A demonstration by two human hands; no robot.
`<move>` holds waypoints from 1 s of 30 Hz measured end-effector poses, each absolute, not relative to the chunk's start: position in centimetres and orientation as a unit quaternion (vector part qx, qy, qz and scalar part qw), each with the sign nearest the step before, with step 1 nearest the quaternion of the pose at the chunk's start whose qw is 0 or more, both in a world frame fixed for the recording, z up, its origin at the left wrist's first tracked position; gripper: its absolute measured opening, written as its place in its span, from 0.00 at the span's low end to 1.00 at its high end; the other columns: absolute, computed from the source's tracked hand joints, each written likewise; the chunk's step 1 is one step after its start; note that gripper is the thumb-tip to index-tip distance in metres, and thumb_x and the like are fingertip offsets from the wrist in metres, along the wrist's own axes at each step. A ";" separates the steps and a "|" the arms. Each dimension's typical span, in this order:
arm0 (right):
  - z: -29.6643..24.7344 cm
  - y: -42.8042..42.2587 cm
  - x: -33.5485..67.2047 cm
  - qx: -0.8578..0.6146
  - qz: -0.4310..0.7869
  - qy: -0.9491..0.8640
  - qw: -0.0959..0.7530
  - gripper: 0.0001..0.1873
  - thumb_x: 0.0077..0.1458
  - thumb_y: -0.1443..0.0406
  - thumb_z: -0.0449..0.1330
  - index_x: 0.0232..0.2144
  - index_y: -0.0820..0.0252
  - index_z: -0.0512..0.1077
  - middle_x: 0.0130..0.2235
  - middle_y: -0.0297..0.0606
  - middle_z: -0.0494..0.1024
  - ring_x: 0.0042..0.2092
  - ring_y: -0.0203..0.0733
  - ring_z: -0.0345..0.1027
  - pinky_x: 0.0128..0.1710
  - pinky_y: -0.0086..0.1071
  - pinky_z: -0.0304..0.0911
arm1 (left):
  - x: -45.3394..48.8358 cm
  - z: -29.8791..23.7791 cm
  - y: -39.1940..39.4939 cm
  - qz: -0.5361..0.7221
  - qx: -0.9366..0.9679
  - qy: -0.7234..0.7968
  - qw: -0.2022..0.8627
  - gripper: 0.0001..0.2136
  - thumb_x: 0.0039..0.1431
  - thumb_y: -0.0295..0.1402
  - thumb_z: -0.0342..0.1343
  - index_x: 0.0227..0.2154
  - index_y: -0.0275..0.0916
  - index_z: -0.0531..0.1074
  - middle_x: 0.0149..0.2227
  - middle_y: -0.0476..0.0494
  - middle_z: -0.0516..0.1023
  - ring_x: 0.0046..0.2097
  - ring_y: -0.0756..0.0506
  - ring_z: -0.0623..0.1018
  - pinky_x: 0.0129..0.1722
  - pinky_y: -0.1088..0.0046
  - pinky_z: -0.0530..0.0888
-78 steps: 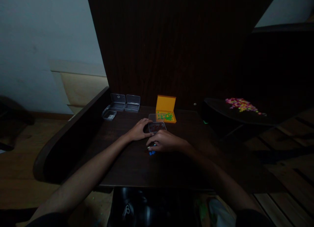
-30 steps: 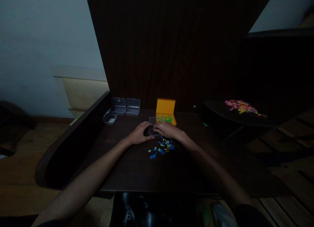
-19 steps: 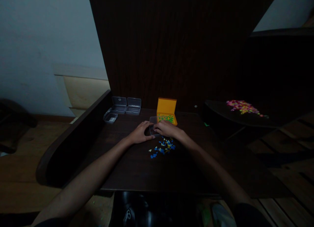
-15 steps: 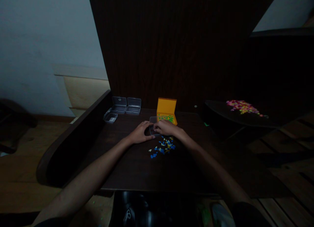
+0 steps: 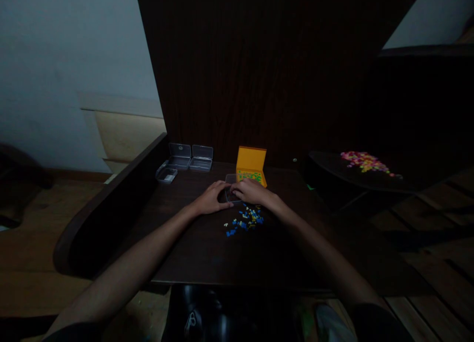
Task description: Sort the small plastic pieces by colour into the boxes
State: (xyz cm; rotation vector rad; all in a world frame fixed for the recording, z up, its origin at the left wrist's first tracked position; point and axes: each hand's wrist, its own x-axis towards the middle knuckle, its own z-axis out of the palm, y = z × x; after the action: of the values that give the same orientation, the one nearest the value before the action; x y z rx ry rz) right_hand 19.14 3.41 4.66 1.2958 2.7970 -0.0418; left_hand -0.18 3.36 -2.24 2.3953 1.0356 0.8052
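A small clear plastic box [image 5: 231, 178] stands on the dark table, partly covered by both hands. My left hand [image 5: 212, 199] curves around its left side, thumb at the near edge and fingers toward the far edge. Over the box's right part is my right hand [image 5: 249, 191], its fingers bent together and dipping inside; whatever they hold is too small and dark to make out. Just nearer to me lies a loose scatter of tiny blue, yellow and whitish bricks [image 5: 243, 224]. Behind the right hand a yellow case [image 5: 252, 158] stands with its lid raised, green pieces inside.
Two lidded clear boxes [image 5: 202, 163] stand opened at the table's back left, with another clear box [image 5: 166, 175] nearer. A raised wooden side panel [image 5: 111, 204] borders the left. To the right, a dark surface [image 5: 326, 167] carries a heap of pink and yellow pieces [image 5: 366, 162].
Both hands stay at the clear box; the right fingers have shifted very slightly within it. The whole view has tilted a little.
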 end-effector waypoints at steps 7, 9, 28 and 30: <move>4.8 2.9 19.3 0.432 -0.023 0.901 0.030 0.16 0.59 0.65 0.53 0.45 0.57 0.76 0.37 0.43 0.80 0.37 0.43 0.71 0.33 0.30 0.56 | -0.2 -2.0 3.2 0.295 0.857 0.364 0.213 0.27 0.51 0.42 0.63 0.53 0.38 0.66 0.51 0.38 0.69 0.54 0.38 0.71 0.56 0.58 0.68; 4.6 3.0 19.3 0.432 -0.031 0.901 0.028 0.16 0.59 0.66 0.53 0.46 0.57 0.76 0.38 0.43 0.80 0.37 0.43 0.71 0.34 0.30 0.56 | -0.2 -1.9 3.2 0.294 0.858 0.364 0.213 0.27 0.51 0.43 0.62 0.52 0.38 0.66 0.51 0.38 0.69 0.54 0.38 0.71 0.56 0.58 0.68; 6.1 -1.8 18.7 0.291 -0.195 0.937 -0.005 0.12 0.56 0.66 0.59 0.41 0.58 0.78 0.28 0.32 0.76 0.28 0.32 0.65 0.31 0.26 0.53 | -0.2 -2.0 3.3 0.286 0.855 0.369 0.225 0.28 0.50 0.40 0.62 0.54 0.35 0.66 0.52 0.35 0.68 0.56 0.37 0.70 0.58 0.57 0.67; 5.6 -2.9 18.3 0.272 -0.187 0.944 0.023 0.11 0.57 0.64 0.59 0.41 0.56 0.78 0.30 0.34 0.78 0.31 0.35 0.67 0.32 0.27 0.54 | -0.2 -2.0 3.2 0.287 0.853 0.375 0.223 0.28 0.51 0.41 0.62 0.54 0.36 0.66 0.53 0.35 0.67 0.56 0.37 0.69 0.59 0.57 0.66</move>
State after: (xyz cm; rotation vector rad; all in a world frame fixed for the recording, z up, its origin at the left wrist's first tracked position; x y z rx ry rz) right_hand 18.30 -2.90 5.64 0.8430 2.9222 -0.5777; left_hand -0.20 3.20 -1.97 2.3548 1.0348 0.7918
